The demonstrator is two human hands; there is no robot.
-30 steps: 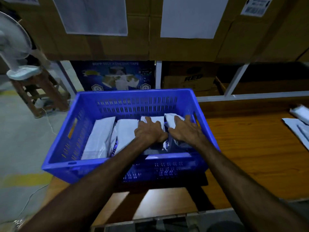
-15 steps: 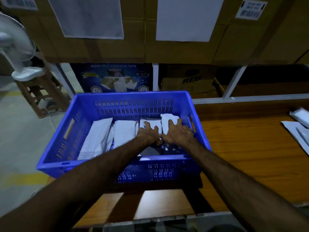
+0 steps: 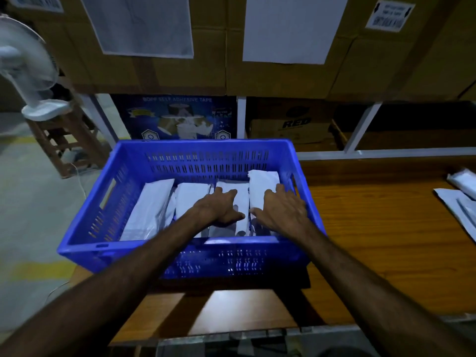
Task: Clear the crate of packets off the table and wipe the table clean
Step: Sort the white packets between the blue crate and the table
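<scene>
The blue crate (image 3: pixel 123 202) at the table's (image 3: pixel 386 240) left edge is holding four white packets (image 3: pixel 262 184). The left hand (image 3: pixel 219 207) and right hand (image 3: pixel 280 210) are resting flat on them, fingers straight, gripping nothing.

Dim room: stacked cardboard boxes (image 3: pixel 159 70) behind, white fan (image 3: pixel 25 63) on wooden stool (image 3: pixel 67 140), grey floor (image 3: pixel 31 202).

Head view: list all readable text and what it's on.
"BOPP SELF ADHESIVE TAPE": top of the blue printed carton behind the blue crate.
"RED": brown carton on the shelf beside it.
Label at upper right: too blurred to read.
Label at upper left: too blurred.
White sheets on the large boxes: no legible text.
</scene>
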